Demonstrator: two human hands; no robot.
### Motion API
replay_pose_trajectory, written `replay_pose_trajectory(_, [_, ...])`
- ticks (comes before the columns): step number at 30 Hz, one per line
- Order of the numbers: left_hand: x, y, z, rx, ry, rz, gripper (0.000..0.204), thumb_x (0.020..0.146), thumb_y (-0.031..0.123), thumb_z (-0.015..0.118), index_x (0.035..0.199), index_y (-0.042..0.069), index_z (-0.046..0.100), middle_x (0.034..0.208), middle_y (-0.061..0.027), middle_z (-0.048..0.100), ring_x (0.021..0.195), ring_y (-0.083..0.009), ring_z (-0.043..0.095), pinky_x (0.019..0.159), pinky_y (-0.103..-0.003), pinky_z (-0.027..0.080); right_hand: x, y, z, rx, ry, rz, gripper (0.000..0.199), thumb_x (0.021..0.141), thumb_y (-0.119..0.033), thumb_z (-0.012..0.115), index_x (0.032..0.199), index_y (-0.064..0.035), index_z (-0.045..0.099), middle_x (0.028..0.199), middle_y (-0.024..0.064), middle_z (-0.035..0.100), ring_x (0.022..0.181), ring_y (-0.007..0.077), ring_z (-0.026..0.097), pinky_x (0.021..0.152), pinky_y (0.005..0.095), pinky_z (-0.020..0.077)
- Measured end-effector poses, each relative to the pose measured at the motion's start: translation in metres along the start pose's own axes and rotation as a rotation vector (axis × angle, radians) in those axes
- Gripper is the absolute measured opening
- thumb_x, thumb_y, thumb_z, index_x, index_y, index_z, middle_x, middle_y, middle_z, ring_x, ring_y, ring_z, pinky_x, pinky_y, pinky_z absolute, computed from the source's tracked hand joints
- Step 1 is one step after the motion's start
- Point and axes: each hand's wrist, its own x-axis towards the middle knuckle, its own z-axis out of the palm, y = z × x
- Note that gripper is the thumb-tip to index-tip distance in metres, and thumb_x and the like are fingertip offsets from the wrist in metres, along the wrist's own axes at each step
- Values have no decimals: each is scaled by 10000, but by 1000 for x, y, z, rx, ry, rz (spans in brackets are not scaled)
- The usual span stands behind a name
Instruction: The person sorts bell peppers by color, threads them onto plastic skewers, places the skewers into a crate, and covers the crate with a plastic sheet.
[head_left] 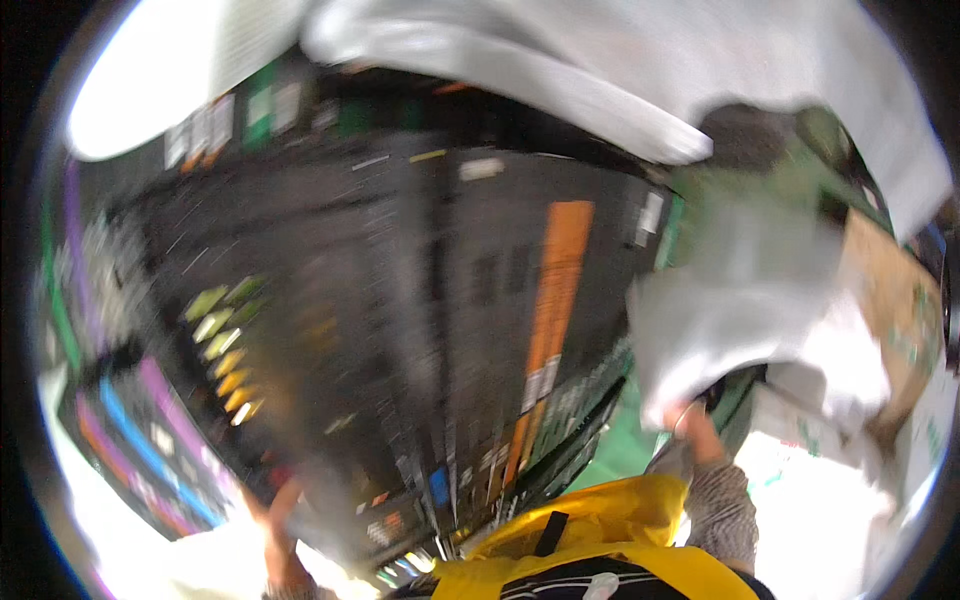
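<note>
Motion blurs much of the head view. My left hand point(282, 525) is at the lower left, beside a dark, striped stack point(165, 440) with purple, blue and orange bands. Its fingers are smeared, and whether they hold anything does not show. At the right, my right hand point(700, 438), with a ring on one finger, has its fingers bent at the lower edge of a white sheet-like thing point(735, 310). I cannot tell whether that is a bag or a cloth. Below the hand is a grey-brown knitted sleeve point(725, 510).
A wide dark bank point(400, 260) of packages or panels fills the middle, with an orange strip point(560, 280) down it. Yellow fabric point(600, 510) lies across my front. A brown cardboard box point(890, 300) and white boxes point(800, 510) stand right. Blurred white material point(560, 80) spans the top.
</note>
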Motion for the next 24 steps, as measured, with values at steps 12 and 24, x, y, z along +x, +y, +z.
replay_pose_trajectory(12, [6, 6, -17, 19, -46, 644, 927, 668, 261, 822, 1393, -13, 314, 1436, -230, 303, 1347, -370, 299, 1108, -418, 278, -118, -249, -61, 404, 319, 115, 305, 817, -137, 678, 1075, 15, 621, 1021, 110, 669, 938, 211, 614, 835, 341, 466])
replay_pose_trajectory(24, [-104, -48, -32, -458, 181, 1286, 586, 677, 206, 702, 1200, 24, 512, 1301, -212, 442, 1272, -383, 393, 1035, -500, 356, -167, -505, -106, 777, 662, -286, 477, 832, -31, 627, 1271, 20, 447, 1165, 101, 550, 1013, 173, 547, 846, 297, 460])
